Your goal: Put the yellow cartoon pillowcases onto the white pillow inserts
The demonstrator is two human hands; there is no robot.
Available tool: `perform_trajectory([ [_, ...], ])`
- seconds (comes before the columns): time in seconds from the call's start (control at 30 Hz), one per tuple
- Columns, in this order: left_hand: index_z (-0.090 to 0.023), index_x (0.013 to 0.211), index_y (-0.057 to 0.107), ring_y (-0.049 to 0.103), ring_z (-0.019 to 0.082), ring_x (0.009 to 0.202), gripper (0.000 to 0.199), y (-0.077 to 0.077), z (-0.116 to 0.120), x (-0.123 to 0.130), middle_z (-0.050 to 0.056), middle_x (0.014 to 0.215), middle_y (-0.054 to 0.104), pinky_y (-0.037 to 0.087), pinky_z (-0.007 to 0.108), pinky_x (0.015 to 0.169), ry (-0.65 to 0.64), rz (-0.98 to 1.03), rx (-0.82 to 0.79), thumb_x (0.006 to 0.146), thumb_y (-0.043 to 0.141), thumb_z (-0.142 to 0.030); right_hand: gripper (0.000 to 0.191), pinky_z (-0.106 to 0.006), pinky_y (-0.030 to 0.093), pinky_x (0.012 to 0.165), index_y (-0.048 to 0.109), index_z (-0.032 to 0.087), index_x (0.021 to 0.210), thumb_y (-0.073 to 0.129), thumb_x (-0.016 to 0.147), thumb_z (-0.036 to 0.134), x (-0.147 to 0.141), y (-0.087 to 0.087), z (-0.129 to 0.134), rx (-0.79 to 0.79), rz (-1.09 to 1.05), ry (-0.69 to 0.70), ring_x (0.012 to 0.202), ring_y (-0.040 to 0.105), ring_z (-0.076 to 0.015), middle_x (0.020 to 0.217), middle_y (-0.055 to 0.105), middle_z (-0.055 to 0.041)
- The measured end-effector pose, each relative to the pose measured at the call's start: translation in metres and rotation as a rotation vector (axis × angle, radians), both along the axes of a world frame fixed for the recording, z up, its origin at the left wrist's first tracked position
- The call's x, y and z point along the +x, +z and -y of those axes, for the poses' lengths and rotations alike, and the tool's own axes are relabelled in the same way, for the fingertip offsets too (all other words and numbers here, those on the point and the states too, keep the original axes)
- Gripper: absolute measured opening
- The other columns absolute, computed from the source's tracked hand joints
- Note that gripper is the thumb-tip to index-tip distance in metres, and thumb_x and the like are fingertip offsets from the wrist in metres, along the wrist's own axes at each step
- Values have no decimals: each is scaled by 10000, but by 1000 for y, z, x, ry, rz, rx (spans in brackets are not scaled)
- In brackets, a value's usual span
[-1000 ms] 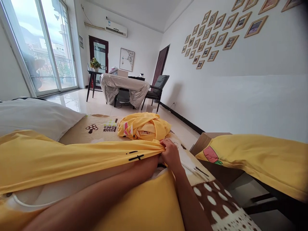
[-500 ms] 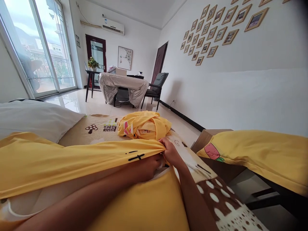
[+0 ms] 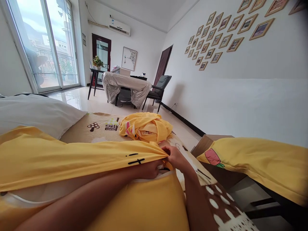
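Note:
A yellow pillowcase (image 3: 79, 155) with black line marks stretches across the foreground, its opening gaping along the near side. Inside that opening a pale pillow (image 3: 36, 194) shows in part. My right hand (image 3: 176, 157) pinches the pillowcase's edge at the right end, drawing the cloth into tight folds. My left hand (image 3: 152, 169) lies within the opening just below it, fingers closed by the pillow's white corner; its fingertips are partly hidden. My left forearm runs across the pillow under the raised cloth.
Bunched yellow fabric (image 3: 146, 126) lies on the patterned blanket (image 3: 98, 136) beyond my hands. A white pillow (image 3: 36, 110) is at left. Another yellow pillow (image 3: 255, 160) with a carrot print rests on wooden furniture (image 3: 207, 141) at right. A covered table (image 3: 127, 81) and chair (image 3: 160, 89) stand farther off.
My right hand has shifted slightly right and down, and the pillowcase edge looks pulled tauter. My left hand stays inside the opening. The view has turned slightly left.

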State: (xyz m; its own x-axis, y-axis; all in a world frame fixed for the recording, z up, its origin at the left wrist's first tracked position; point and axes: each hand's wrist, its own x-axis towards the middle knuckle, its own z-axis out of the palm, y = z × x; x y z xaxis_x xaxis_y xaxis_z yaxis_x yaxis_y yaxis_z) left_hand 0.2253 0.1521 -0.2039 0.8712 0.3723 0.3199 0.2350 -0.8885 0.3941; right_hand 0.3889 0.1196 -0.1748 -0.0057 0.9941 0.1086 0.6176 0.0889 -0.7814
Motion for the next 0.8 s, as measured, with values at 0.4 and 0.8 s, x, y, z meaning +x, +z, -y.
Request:
perform_trajectory([
  [0.4, -195, 1103, 531, 494, 223, 1143, 296, 9, 7, -8, 81, 1238, 559, 394, 394, 1026, 66, 165, -65, 831, 418, -167, 144, -226, 354, 603, 442, 193, 699, 400, 583, 120, -2, -2, -1, 165, 140, 18, 651, 475, -128, 673, 544, 28],
  [0.8, -221, 1082, 552, 504, 236, 1121, 236, 4, 11, -20, 63, 1191, 574, 361, 406, 1010, 78, -3, 171, 861, 472, -230, 177, -229, 419, 630, 519, 178, 806, 515, 629, 182, -13, -6, -6, 115, -374, 137, 686, 541, -126, 735, 592, 19],
])
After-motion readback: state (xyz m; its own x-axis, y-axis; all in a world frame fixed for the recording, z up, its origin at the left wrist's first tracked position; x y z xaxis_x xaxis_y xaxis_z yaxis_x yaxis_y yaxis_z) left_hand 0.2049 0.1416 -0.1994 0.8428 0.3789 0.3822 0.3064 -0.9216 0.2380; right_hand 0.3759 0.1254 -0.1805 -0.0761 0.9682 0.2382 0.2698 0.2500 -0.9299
